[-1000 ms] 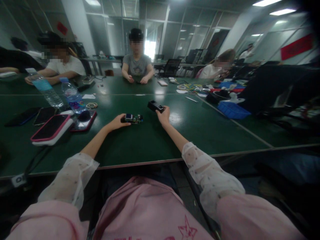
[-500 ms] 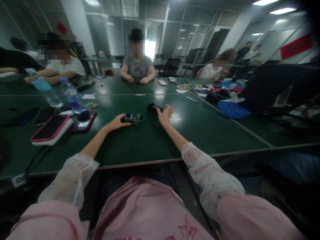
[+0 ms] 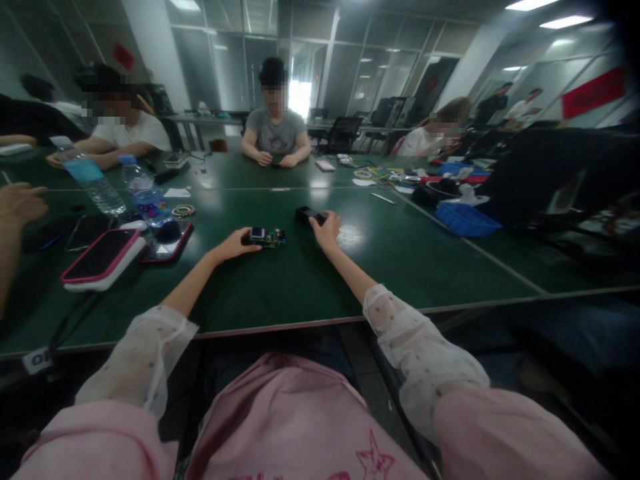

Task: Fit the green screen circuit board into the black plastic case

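Observation:
Just left of the middle of the green table (image 3: 280, 287), my left hand (image 3: 231, 247) is closed on the left end of a circuit board with a small screen (image 3: 267, 238). Green board and small parts show at its right end. To the right, my right hand (image 3: 327, 231) is closed around the near right side of a black plastic case (image 3: 307, 215), thumb on top and fingers along its far side. The case rests on the tabletop, apart from the board. What lies inside it is too dark to make out.
Two water bottles (image 3: 145, 193), a pink-framed phone on a white block (image 3: 103, 257) and another phone (image 3: 167, 241) lie on the left. At the right are a blue basket (image 3: 467, 219) and tangled cables (image 3: 385, 175). Another person's hand (image 3: 23, 200) reaches in at far left.
My right hand's fingers have closed in on the black case. My left hand and the circuit board have stayed put. Another person's hand has come in at the far left.

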Available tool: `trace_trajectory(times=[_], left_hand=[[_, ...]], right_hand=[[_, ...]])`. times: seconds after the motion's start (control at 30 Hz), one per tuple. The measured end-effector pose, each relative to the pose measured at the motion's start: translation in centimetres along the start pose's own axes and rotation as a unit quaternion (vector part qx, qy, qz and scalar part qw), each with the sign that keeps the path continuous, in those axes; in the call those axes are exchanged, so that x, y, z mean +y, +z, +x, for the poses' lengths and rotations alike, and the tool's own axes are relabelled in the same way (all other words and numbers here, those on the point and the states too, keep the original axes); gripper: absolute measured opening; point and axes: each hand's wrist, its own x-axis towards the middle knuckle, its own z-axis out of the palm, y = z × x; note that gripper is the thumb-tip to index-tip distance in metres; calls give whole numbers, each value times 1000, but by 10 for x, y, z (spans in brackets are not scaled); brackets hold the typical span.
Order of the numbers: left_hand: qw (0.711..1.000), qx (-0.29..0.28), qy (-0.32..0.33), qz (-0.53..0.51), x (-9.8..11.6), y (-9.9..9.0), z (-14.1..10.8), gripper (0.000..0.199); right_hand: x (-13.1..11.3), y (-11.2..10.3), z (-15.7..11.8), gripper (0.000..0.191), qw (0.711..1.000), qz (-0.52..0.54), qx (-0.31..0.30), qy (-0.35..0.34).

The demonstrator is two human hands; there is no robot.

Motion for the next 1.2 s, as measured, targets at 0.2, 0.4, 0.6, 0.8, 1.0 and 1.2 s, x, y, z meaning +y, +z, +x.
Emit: trace_trajectory(times=[0.2, 0.4, 0.6, 0.8, 1.0, 1.2], left_hand=[[1000, -1, 0, -4, -4, 0, 1, 59], [1000, 2, 9, -6, -9, 1, 3, 61], [1000, -6, 15, -4, -7, 2, 2, 68], [999, -25, 22, -4, 3, 0, -1, 61], [998, -48, 22, 19, 12, -3, -4, 52], [998, -53, 14, 17, 14, -3, -4, 52]], right_hand=[[2, 0, 1, 50, 1000, -10, -16, -3], [6, 2, 1, 50, 1000, -3, -15, -2], [6, 1, 2, 50, 1000, -10, -28, -3], [7, 2, 3, 51, 1000, -11, -27, 0], [9, 4, 5, 52, 1000, -12, -27, 6], [13, 5, 6, 49, 1000, -7, -28, 8]])
